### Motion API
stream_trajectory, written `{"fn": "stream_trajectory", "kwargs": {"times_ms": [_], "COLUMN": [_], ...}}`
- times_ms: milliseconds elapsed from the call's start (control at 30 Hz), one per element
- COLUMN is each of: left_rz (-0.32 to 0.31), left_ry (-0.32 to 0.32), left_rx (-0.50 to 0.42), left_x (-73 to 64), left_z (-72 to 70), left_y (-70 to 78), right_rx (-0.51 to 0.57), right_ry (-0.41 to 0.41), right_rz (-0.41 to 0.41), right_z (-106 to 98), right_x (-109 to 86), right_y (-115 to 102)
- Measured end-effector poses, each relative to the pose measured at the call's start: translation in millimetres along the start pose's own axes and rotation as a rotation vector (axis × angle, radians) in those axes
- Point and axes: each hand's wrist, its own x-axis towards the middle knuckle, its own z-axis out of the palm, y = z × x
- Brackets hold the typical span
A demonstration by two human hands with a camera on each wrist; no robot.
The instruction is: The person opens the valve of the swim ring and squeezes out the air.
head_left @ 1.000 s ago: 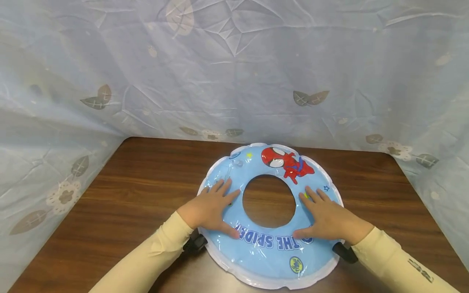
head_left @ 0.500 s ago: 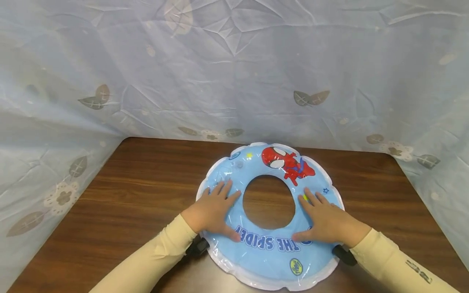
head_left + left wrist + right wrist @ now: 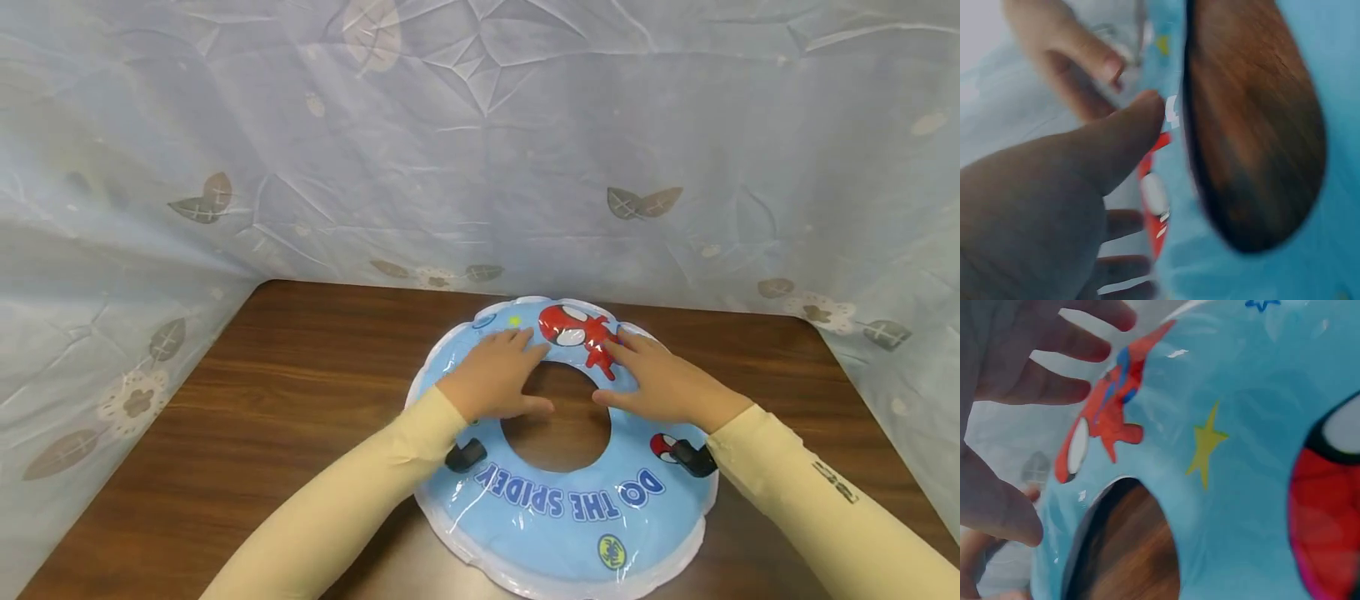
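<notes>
A light blue inflatable swim ring (image 3: 540, 542) with a white scalloped edge lies flat on the brown table, lettering toward the near side and a red cartoon figure at the far side. My left hand (image 3: 495, 375) hovers over the ring's left part and centre hole, fingers spread and pointing away. Over its right part is my right hand (image 3: 663, 379), fingers extended, with fingertips overlapping the red figure in the head view. Both wrist views show straight, parted fingers holding nothing, with the ring (image 3: 1260, 275) (image 3: 1241, 506) beneath them.
The wood-grain table (image 3: 300, 392) reaches back to a hanging pale blue curtain (image 3: 480, 150) with leaf and flower prints, which also encloses the left and right sides. Black wrist cameras (image 3: 467, 456) sit under both wrists.
Both hands have risen off the ring's sides and moved farther away and inward, toward the far side. The lettering and a small red face on the right have come into view; the ring stays nearly in place.
</notes>
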Motion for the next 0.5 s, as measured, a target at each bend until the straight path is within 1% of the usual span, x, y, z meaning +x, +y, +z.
{"fn": "stream_trajectory", "kwargs": {"times_ms": [100, 200, 333, 500], "left_rz": [-0.023, -0.055, -0.083, -0.101], "left_ry": [0.002, -0.003, -0.036, -0.091], "left_rx": [0.066, 0.095, 0.099, 0.064], "left_x": [27.2, 43.8, 52.9, 57.8], "left_z": [9.1, 15.0, 18.0, 19.1], "left_y": [8.0, 12.5, 15.2, 17.4], "right_rx": [-0.004, -0.005, -0.013, -0.019], "right_ry": [-0.015, -0.032, -0.038, -0.066], "right_rz": [-0.009, -0.005, -0.013, -0.012], "right_z": [2.9, 6.3, 9.9, 11.7], "right_x": [12.4, 19.8, 23.4, 23.7], "right_y": [5.1, 7.8, 11.2, 16.3]}}
